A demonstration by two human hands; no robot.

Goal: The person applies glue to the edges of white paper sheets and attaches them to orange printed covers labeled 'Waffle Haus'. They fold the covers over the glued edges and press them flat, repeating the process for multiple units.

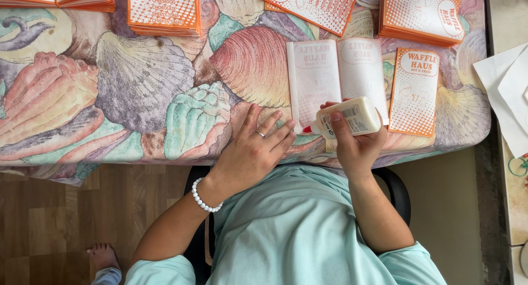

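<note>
Right hand (pixel 357 147) grips a cream glue bottle (pixel 347 118), lying sideways, red tip pointing left at the near edge of an unfolded white paper bag (pixel 335 76). Left hand (pixel 253 153) rests flat on the shell-patterned table (pixel 137 81), fingers beside the bag. Orange printed bag (pixel 413 92) lies just right.

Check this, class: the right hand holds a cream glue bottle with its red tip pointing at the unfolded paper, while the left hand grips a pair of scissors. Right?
Not quite. The head view shows the left hand lying flat on the shell-patterned tablecloth, holding nothing. The right hand does hold the cream glue bottle, tip toward the unfolded paper.
</note>
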